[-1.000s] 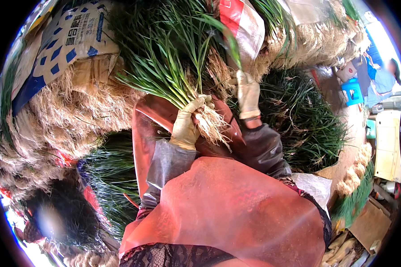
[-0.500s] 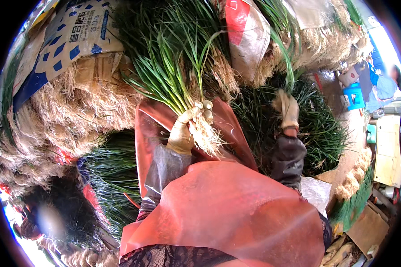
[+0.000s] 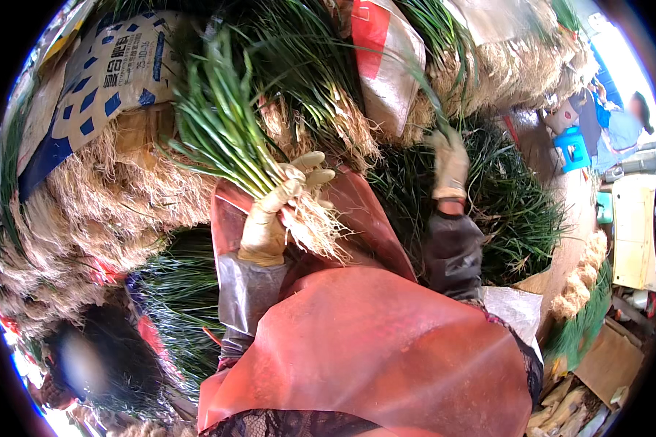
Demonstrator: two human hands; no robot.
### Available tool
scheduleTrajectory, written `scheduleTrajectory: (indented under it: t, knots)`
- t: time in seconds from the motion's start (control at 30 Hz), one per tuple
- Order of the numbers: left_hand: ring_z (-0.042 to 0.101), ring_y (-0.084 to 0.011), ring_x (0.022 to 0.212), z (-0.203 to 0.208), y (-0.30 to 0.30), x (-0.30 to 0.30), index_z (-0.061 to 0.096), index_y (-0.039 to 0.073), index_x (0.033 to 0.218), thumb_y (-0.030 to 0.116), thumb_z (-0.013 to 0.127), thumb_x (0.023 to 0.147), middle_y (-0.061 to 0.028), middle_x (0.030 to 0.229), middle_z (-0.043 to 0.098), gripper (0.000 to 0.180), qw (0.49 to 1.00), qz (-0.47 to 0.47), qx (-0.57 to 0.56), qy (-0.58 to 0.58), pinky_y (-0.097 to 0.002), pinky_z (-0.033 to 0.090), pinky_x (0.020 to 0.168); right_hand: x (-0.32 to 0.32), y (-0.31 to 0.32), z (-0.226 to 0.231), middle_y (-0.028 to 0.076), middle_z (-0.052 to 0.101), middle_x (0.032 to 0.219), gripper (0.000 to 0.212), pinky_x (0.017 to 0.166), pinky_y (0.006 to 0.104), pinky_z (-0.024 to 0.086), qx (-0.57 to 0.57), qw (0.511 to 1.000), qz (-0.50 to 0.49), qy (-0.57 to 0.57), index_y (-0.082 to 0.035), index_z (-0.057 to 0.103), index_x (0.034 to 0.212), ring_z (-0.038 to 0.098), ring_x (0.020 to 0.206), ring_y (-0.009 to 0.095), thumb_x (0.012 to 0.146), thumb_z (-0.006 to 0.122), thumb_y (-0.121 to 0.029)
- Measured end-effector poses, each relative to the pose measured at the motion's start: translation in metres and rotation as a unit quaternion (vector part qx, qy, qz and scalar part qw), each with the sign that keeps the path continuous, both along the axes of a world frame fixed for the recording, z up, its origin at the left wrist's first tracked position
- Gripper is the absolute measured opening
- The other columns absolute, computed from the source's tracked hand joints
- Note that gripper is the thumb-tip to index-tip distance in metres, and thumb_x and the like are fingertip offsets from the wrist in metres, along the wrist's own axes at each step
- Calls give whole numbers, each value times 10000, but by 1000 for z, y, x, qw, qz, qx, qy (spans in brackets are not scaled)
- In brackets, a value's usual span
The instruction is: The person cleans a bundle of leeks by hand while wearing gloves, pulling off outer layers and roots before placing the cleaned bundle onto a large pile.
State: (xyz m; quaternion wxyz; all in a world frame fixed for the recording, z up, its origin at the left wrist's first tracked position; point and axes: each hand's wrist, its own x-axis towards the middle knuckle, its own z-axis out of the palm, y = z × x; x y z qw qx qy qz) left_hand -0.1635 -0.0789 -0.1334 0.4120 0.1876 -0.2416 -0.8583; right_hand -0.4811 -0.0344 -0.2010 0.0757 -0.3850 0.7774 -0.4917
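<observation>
My left hand (image 3: 266, 229), in a pale glove, is closed round a bunch of green onions (image 3: 229, 142). Their long leaves point up and to the left, and the stringy pale roots hang down beside the palm. Two of its fingers stick out to the right. My right hand (image 3: 452, 166), gloved as well, is raised above a dark green heap of leaves (image 3: 521, 218). Motion smears its fingers, but a blurred green onion stalk (image 3: 431, 91) runs up from them. A red apron (image 3: 372, 342) covers my lap below both hands.
Root-edged bundles (image 3: 116, 178) are stacked at the left under a printed sack (image 3: 127, 62). More onions (image 3: 332, 95) lie ahead, near a red and white sack (image 3: 390, 69). To the right are a blue stool (image 3: 572, 149), a person (image 3: 623, 135) and a yellowish board (image 3: 634, 229).
The left hand has shifted slightly left and lower with its bunch, two fingers now extended. My right hand has moved a little left, and the stalk at its fingers has swung left.
</observation>
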Motion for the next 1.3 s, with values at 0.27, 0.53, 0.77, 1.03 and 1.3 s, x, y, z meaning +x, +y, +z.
scheduleTrajectory:
  t: [0.27,0.53,0.77,1.03,1.3]
  knots:
    - [653,-209,767,-33,-10,-11,563,40,1074,155,602,872,-122,917,649,236,997,0,70,45,-302,552,679,77,-96,-5,108,592,928,483,746,411,441,-45,860,68,504,-50,506,1214,570,828,271,858,574,-369]
    - [639,-218,779,-32,-2,0,558,46,1068,196,615,863,-109,927,637,260,994,5,96,45,-328,548,672,24,-134,32,124,637,755,279,605,413,491,8,907,67,416,-106,635,810,621,664,311,877,547,-362]
    - [617,-295,1015,-30,2,-26,528,-22,1182,198,550,905,-209,1223,554,355,995,-27,92,-14,-417,544,842,31,-79,26,76,637,676,338,541,366,454,60,956,116,264,-113,692,836,599,577,249,902,519,-396]
    - [542,-56,588,-60,-6,-57,664,13,917,83,655,840,2,786,625,105,978,-11,178,-106,-187,463,544,110,-19,-1,52,663,946,288,782,266,485,13,892,366,-265,37,623,1081,612,850,152,949,520,-196]
    - [666,-220,868,-41,2,-51,578,-21,1065,187,604,885,-152,1002,660,277,985,-84,149,-28,-373,574,742,96,-31,16,103,649,1035,382,811,274,496,4,771,330,-545,23,556,1169,619,888,148,962,497,-293]
